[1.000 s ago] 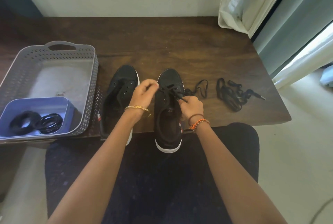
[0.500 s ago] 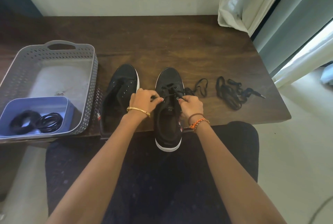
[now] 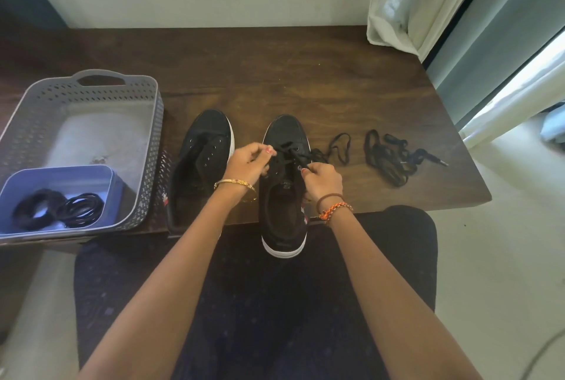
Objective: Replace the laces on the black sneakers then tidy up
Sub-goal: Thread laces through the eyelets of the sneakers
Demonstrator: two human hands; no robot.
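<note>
The right shoe (image 3: 282, 184) lies on the table (image 3: 305, 80) with its heel past the near edge, and a black lace (image 3: 289, 155) crosses its upper eyelets; the left hand (image 3: 247, 162) pinches one lace end between curled thumb and fingertips, while the right hand (image 3: 321, 179) curls closed on the other end. The left shoe (image 3: 198, 165) sits unlaced just beside it, partly hidden by the left forearm; the insole print is too small to read. Loose laces (image 3: 394, 158) lie to the right, and a grey basket (image 3: 146, 147) holding a blue tub (image 3: 61, 173) of black coils is cut off at the left
</note>
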